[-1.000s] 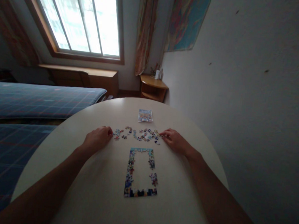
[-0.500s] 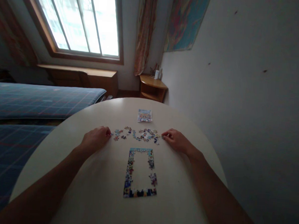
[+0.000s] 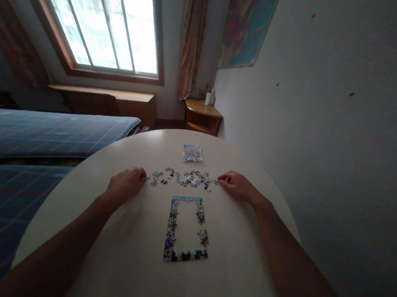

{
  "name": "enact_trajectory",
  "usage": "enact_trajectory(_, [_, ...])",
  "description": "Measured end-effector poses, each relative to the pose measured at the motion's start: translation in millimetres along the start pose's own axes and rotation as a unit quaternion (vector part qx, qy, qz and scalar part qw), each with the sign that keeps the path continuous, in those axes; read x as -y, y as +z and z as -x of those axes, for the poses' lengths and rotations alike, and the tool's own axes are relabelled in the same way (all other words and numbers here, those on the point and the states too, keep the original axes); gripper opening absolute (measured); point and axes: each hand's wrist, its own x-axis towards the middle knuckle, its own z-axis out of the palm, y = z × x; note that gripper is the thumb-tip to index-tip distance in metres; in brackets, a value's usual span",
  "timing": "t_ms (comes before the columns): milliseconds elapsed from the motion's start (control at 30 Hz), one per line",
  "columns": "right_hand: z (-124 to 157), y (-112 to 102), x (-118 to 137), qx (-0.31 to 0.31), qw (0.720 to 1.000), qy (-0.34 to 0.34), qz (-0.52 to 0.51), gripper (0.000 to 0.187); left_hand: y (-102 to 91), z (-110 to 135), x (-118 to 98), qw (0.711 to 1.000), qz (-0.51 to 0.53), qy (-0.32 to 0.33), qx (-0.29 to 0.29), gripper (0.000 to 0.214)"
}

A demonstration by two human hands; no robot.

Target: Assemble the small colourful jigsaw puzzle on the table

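Observation:
Loose jigsaw pieces (image 3: 184, 180) lie in a band across the round white table (image 3: 129, 251). At the left end of the band, my left hand (image 3: 127, 181) is closed, its fingertips pinching a small light-blue puzzle piece (image 3: 147, 177). My right hand (image 3: 234, 184) is at the other end, fingers pinched on a blue puzzle piece (image 3: 216, 182) at the tabletop. Nearer to me, between my forearms, lies a rectangular puzzle border (image 3: 170, 229) of joined pieces. Its middle is bare table, and gaps show along its right side.
Behind the loose pieces lies a small printed picture sheet or packet (image 3: 192, 153). A bed with a blue plaid cover (image 3: 53, 134) stands to the left, and a white wall (image 3: 334, 151) rises on the right. A wooden corner shelf (image 3: 203, 111) is beyond the table.
My right hand has shifted slightly to the right, and the blue piece at its fingertips shows more clearly. My left hand has barely moved. The puzzle border is unchanged.

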Motion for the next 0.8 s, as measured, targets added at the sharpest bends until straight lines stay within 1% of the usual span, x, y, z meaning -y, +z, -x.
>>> enact_trajectory(100, [0.4,-0.3,2.0,0.0,1.0,0.009,-0.003,0.021,-2.0,1.2,-1.8,1.0,0.004,-0.01,0.006,0.031])
enact_trajectory(200, [0.5,-1.3,5.8,0.004,1.0,0.013,0.004,0.021,-3.3,2.3,-3.2,1.0,0.002,-0.002,0.009,0.031])
enact_trajectory(367, [-1.7,2.0,11.4,0.003,1.0,-0.002,0.005,0.021,-4.0,3.5,-5.3,1.0,-0.001,-0.002,0.011,0.032])
enact_trajectory(633, [-4.9,14.2,20.2,-0.033,0.999,-0.006,0.02,0.025,-0.5,3.2,-7.6,1.0,0.007,0.001,0.002,0.037])
enact_trajectory(800, [-5.6,17.6,27.2,-0.051,0.998,0.007,0.025,0.021,2.6,3.4,-9.9,1.0,0.018,0.019,-0.005,0.039])
